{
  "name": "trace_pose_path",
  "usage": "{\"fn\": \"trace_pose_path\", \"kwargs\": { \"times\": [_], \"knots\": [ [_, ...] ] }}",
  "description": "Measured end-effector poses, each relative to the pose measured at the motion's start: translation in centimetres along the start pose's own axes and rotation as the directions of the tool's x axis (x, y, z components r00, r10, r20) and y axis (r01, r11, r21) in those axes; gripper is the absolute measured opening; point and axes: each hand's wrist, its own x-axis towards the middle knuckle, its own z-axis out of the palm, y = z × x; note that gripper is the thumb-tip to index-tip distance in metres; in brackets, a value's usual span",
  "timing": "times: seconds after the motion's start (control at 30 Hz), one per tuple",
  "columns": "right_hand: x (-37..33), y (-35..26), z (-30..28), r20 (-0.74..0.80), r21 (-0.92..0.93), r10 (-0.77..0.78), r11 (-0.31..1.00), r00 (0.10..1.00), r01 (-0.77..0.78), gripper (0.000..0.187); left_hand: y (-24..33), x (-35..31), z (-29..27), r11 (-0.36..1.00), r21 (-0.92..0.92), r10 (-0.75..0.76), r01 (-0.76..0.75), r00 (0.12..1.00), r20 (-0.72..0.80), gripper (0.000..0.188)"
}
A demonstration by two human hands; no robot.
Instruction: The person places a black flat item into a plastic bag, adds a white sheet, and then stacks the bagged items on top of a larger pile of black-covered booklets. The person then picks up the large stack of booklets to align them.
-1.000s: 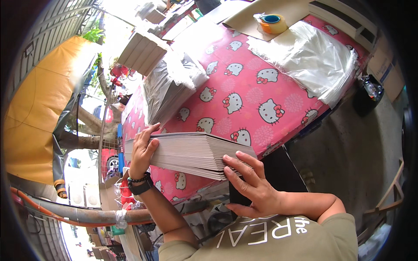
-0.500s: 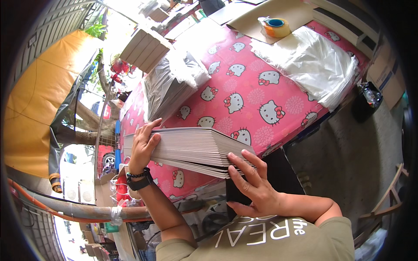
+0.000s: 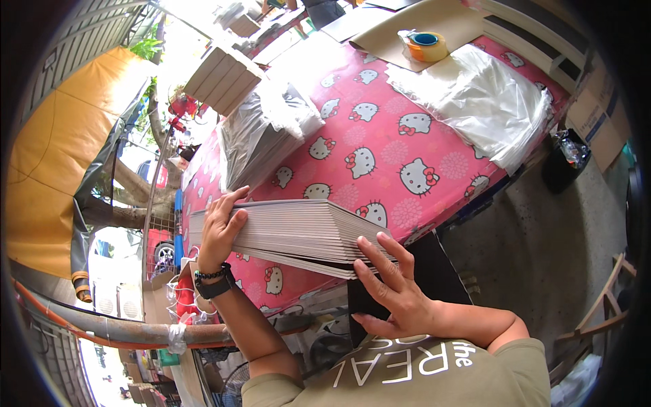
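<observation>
A thick stack of thin, pale grey-white boards (image 3: pixel 291 227) lies near the front edge of the pink table. Its lowest sheets part slightly, leaving dark gaps toward the right corner. Against the stack's left end rests my left hand (image 3: pixel 220 227), fingers stretched out and thumb apart. My right hand (image 3: pixel 397 288) has its fingers spread, with fingertips touching the stack's right corner and the thumb clear of it. A second stack, wrapped in clear plastic (image 3: pixel 264 129), stands just behind the boards.
The table's cover (image 3: pixel 380 129) is pink with cat faces. White plastic bags (image 3: pixel 478 102) lie at the right, below a tape roll (image 3: pixel 426 46) on brown paper (image 3: pixel 380 41). Pale blocks (image 3: pixel 224 78) are piled at the far left. A metal pipe (image 3: pixel 135 332) crosses at lower left.
The view shifts slightly, moving the surroundings a little to the left. Both hands stay in nearly the same place on the stack.
</observation>
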Motion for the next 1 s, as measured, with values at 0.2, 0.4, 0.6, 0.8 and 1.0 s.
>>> {"fn": "trace_pose_path", "kwargs": {
  "times": [0.2,0.4,0.6,0.8,1.0],
  "knots": [
    [-0.2,-0.2,0.2,-0.049,-0.023,-0.036,0.999,0.998,0.035,0.063,-0.2,-0.2,0.0,1.0,-0.008,-0.009,0.009,1.0,0.009,0.057],
    [-0.3,-0.3,0.2,-0.053,-0.123,-0.068,0.991,0.996,0.061,0.063,0.3,-0.1,-0.1,1.0,0.002,-0.014,0.014,1.0,0.006,0.055],
    [-0.3,-0.5,-0.1,-0.051,-0.174,-0.066,0.983,0.997,0.056,0.06,0.1,0.2,0.0,1.0,-0.009,-0.025,0.025,1.0,-0.009,0.053],
    [0.5,-0.5,-0.6,-0.078,0.12,-0.031,0.992,0.997,0.04,0.057,-0.4,0.1,0.1,0.999,0.016,-0.036,0.037,0.999,-0.027,0.055],
    [2.1,-0.8,-1.6,-0.099,0.369,0.066,0.929,0.993,-0.025,0.054,0.3,0.6,-0.5,0.997,-0.008,-0.072,0.072,0.997,0.015,0.058]
  ]
}}
